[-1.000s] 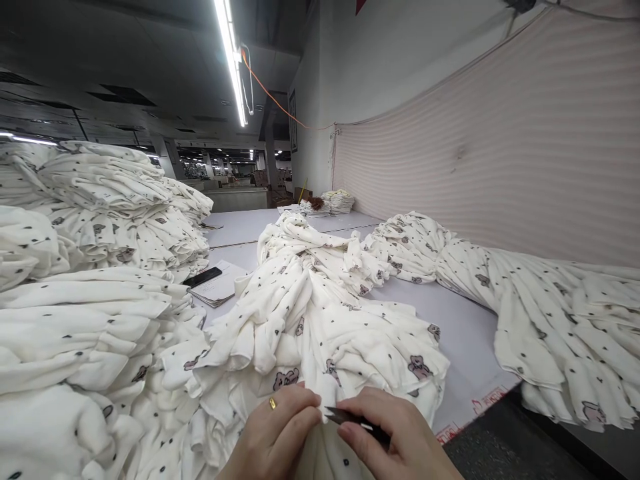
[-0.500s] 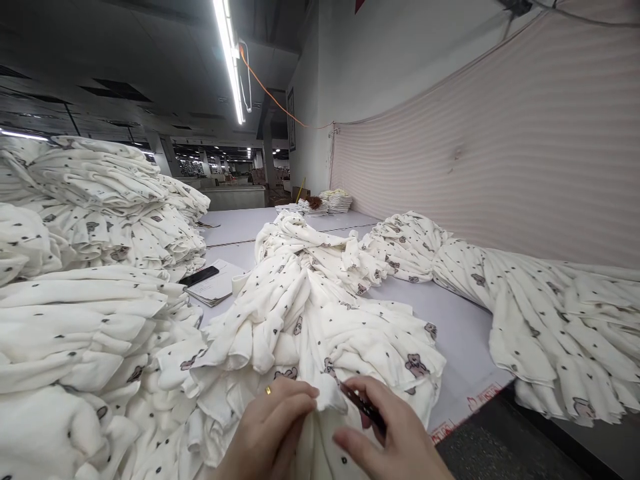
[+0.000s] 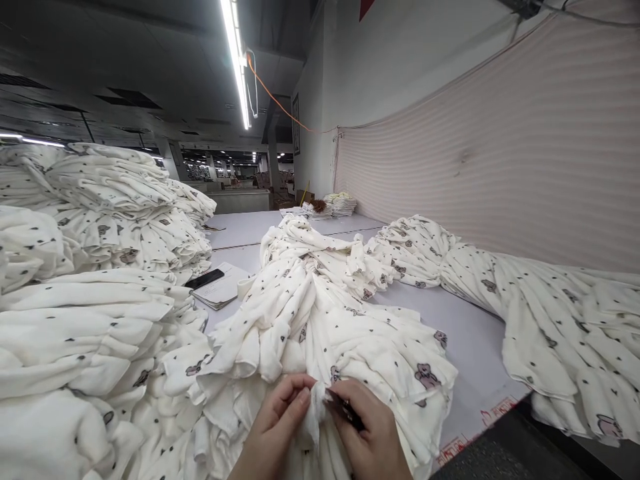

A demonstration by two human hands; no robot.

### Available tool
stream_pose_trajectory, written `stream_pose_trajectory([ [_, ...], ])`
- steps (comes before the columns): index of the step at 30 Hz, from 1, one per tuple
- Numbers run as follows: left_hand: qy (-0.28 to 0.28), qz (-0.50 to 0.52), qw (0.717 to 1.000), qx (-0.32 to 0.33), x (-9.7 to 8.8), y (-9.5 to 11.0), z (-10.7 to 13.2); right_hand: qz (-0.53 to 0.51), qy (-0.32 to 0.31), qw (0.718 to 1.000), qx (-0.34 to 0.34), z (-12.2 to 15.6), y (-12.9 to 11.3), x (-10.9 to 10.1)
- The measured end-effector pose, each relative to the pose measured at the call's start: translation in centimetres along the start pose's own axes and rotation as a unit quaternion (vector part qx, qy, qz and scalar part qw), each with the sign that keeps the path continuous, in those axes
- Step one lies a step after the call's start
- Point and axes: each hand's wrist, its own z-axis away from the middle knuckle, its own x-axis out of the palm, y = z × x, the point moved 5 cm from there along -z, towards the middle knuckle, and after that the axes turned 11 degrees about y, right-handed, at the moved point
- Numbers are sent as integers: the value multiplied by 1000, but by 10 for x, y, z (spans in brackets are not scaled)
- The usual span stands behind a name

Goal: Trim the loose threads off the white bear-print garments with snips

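Note:
At the bottom middle, my left hand [image 3: 280,430] pinches a fold of white printed fabric [image 3: 315,410] from the garment pile [image 3: 320,327] in front of me. My right hand [image 3: 373,437] is closed round a small dark thread snipper [image 3: 345,408], its tip against the pinched fold. The cloth is white with small dark marks and grey bear prints. Both hands touch the same garment, close together.
Tall stacks of the same white garments [image 3: 95,280] rise on my left. Another heap [image 3: 545,313] runs along the striped wall at right. A black phone [image 3: 204,279] lies on papers [image 3: 223,288] on the grey table [image 3: 465,340]. The table's near edge is at lower right.
Both hands have moved up into the pile. My left hand has gathered a fold of cloth, and my right hand has turned the snipper in against it. The view has shifted slightly.

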Motion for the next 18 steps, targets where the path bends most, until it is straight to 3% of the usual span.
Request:
stream_pose_trajectory([
  [4, -20, -60, 998, 30, 5, -1, 2, 7, -11, 997, 79, 0, 10, 3],
  [8, -46, -91, 995, 14, 10, -2, -1, -7, -4, 987, 161, -5, 15, 5],
  [13, 16, 26, 999, -29, 4, -11, -5, -2, -21, 993, 118, -6, 12, -5],
  [18, -8, 10, 1000, -10, 6, -16, -5, 39, -54, 988, 139, 2, 21, -11],
])
